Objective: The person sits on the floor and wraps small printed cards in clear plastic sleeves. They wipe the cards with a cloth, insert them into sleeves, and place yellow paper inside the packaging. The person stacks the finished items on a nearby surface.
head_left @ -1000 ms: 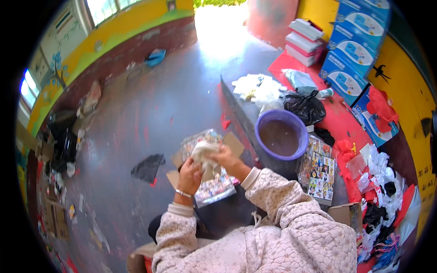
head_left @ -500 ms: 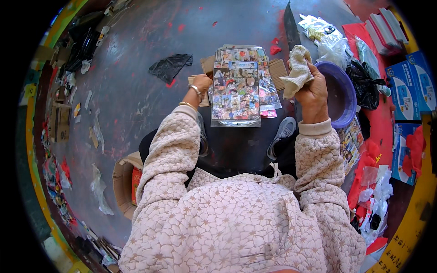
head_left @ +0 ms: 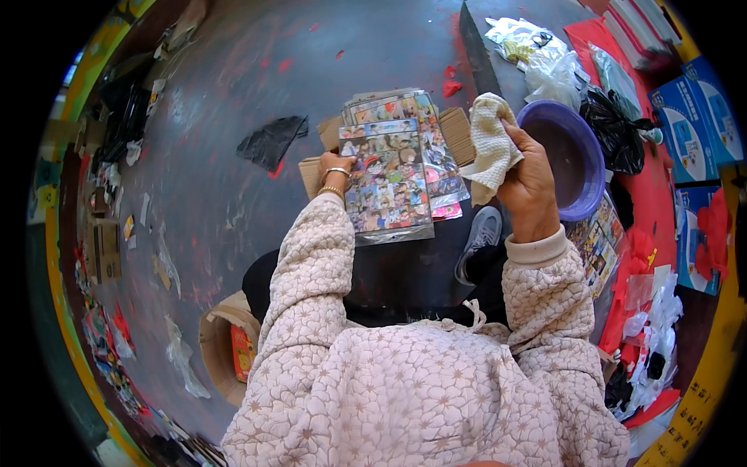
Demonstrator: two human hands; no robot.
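Note:
A plastic-wrapped sheet of small colourful cartoon pictures (head_left: 387, 183) lies on top of a stack of similar sheets (head_left: 440, 167) in front of me. My left hand (head_left: 336, 166), with a bangle at its wrist, is closed on the left edge of the top sheet; its fingertips are partly hidden. In my right hand (head_left: 529, 175) is a bunched cream waffle-weave cloth (head_left: 492, 144), raised to the right of the stack. Flattened brown cardboard (head_left: 456, 136) shows from under the sheets. Beside my right hand stands a purple basin (head_left: 597, 159) with murky liquid in it.
A black plastic scrap (head_left: 268, 142) lies left of the stack. Beyond the basin are white plastic bags (head_left: 537, 54), a black bag (head_left: 615, 132) and blue boxes (head_left: 685, 140). An open cardboard box (head_left: 218, 354) stands by my left leg. My right shoe (head_left: 484, 233) is close to the stack.
My left hand has come onto the left edge of the top sheet, and that sheet now lies more tilted. The cloth hangs longer from my right hand. The whole view has shifted slightly.

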